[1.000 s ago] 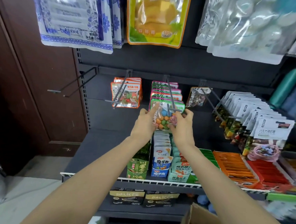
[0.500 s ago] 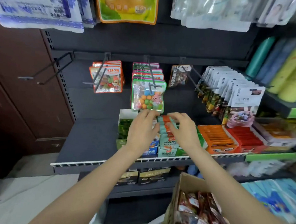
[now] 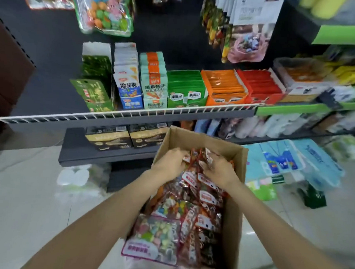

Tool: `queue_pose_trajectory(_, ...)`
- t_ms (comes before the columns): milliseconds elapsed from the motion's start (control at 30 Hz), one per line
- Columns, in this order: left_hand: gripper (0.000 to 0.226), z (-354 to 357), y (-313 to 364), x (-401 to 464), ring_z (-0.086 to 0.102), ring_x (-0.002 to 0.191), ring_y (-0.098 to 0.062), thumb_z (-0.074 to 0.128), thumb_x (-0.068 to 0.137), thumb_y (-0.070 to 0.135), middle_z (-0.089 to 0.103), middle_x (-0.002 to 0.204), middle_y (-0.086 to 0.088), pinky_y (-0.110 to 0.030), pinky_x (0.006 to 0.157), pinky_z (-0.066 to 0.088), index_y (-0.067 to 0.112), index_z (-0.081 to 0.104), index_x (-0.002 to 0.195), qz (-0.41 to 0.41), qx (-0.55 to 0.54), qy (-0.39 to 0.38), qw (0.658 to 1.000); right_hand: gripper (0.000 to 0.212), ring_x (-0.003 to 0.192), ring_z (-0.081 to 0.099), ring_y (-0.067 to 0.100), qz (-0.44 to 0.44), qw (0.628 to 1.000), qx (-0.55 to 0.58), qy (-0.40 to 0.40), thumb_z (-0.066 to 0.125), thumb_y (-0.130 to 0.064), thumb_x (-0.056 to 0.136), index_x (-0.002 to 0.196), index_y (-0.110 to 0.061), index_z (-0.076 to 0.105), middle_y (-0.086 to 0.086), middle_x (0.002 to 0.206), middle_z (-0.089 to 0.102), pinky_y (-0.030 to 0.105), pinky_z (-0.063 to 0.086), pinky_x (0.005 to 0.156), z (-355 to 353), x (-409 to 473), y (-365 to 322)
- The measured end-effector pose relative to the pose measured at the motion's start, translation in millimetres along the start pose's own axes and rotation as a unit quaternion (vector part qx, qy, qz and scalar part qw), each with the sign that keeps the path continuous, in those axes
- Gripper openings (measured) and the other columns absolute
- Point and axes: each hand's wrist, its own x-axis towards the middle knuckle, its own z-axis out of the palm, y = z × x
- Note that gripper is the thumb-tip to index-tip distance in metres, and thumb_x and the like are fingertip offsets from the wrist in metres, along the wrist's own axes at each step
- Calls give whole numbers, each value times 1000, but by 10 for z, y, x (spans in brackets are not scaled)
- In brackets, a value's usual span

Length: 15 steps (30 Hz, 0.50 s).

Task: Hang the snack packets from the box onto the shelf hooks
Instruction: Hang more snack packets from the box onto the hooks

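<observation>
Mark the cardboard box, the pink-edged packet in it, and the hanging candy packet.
cardboard box [image 3: 232, 229]: head view, right outer wall.
pink-edged packet [image 3: 154, 239]: head view, middle of its front face.
hanging candy packet [image 3: 106, 11]: head view, clear front window.

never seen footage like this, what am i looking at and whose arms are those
This is one picture from a wide-angle camera worn on a person's head, looking down at their own two bare arms. There is no robot. Both hands reach into an open cardboard box on the floor, full of red snack packets. The left hand and right hand have curled fingers gripping packets at the far end of the pile. A pink-edged candy packet lies at the near end. Behind the box stands a dark shelf with rows of snack cartons, and more packets hang above, such as the green-edged candy packet.
</observation>
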Motion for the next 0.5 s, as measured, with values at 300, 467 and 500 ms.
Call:
queue_pose_trajectory(300,24,439,261,262,60,96,-24,54,95,29,66,98,-12,-30,85,46,8,66,98,-90,-139,2,986,29,109,59,32,6,989,-149,-10,49,-24,94,121,-13,53,13,118,61,40,49,84,140,32,299)
queue_pose_trajectory(467,9,514,354,385,60,95,-20,68,86,19,66,100,-7,-28,84,47,13,67,92,-176,-162,95,966,26,104,60,36,-2,992,-122,23,43,-18,98,115,-7,61,18,110,65,39,48,82,-36,-22,333)
queue_pose_trajectory(500,12,510,365,394,61,100,-22,68,85,16,67,107,-8,-31,91,49,11,70,96,-187,-163,103,963,25,101,60,38,1,996,-88,36,45,-19,98,108,-7,64,20,105,67,39,48,79,-92,-18,357)
